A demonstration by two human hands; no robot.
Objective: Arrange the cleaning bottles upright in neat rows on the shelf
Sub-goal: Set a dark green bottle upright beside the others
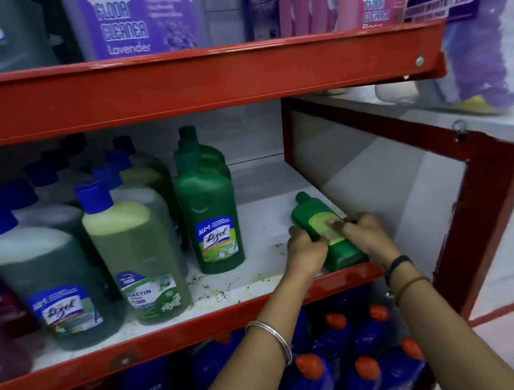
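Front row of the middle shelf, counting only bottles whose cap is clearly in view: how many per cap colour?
Blue cap: 2, the Lizol bottle and the Bactin bottle
Green cap: 2, the upright dark green bottle and the lying light green bottle
Total: 4

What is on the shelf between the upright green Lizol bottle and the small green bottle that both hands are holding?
In the head view, nothing stands between the Lizol bottle and the small green bottle: only bare white shelf with dark specks of dirt.

Two hands (305, 249), one lying green bottle (312, 216)
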